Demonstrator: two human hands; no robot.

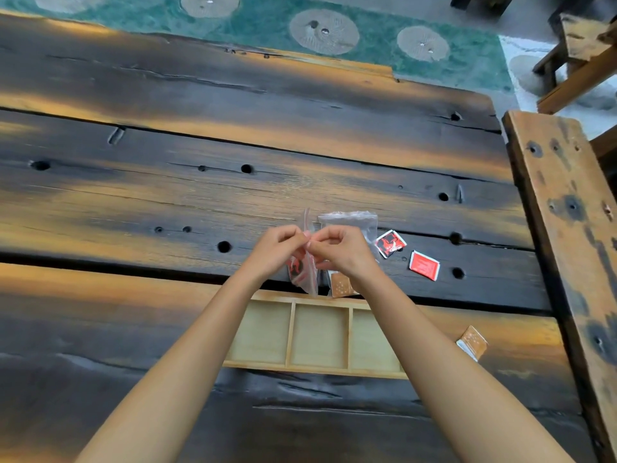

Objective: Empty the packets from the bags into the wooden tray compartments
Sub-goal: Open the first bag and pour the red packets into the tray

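Note:
A clear zip bag with a red packet inside hangs between my left hand and my right hand; both pinch its top edge. The bag hangs just beyond the far rim of the wooden tray, whose three visible compartments hold nothing. A second clear bag lies on the table behind my right hand. Loose packets lie around: a red-and-black one, a red one, an orange one under my right wrist, and another orange one right of the tray.
Everything rests on a dark, weathered plank table with holes and gaps between boards. A wooden bench runs along the right edge. A green patterned floor and more wooden furniture lie beyond the table.

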